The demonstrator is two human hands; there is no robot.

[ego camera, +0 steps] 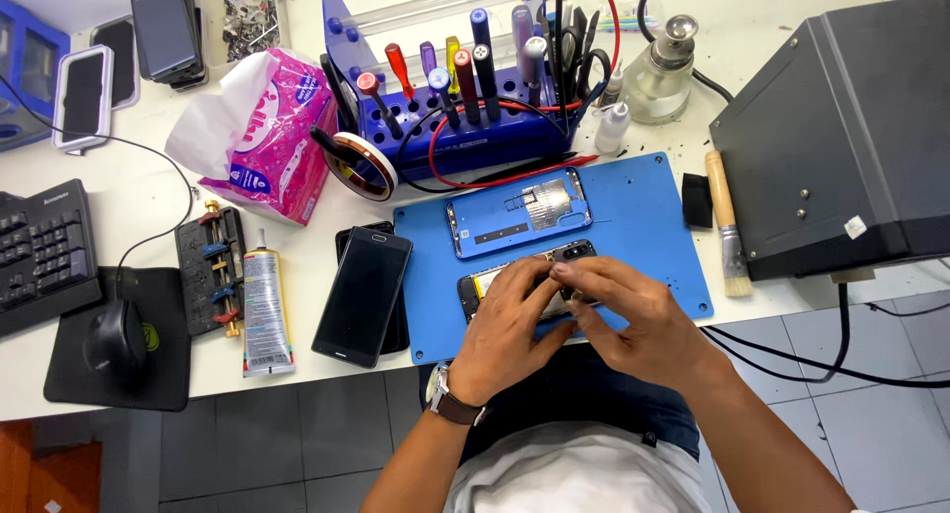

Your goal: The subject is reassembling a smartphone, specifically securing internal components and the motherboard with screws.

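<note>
Lying open-backed on the blue work mat [643,246] at the centre of the frame, the opened phone [495,280] has its long axis running left to right, tilted slightly up toward the right, its camera end at the right. The left hand [510,325] covers its middle, fingers curled and pressed down on the phone; the right hand [633,310] reaches across from the right, fingers drawn together over its upper right part, though whether they pinch anything cannot be told. Just above on the mat lies a blue back cover [520,211], parallel to the phone. Left of the mat on the white surface [139,201] rests a dark phone [361,295], then a glue tube [267,315]. A blue tool rack [465,107] stands at upper centre.
</note>
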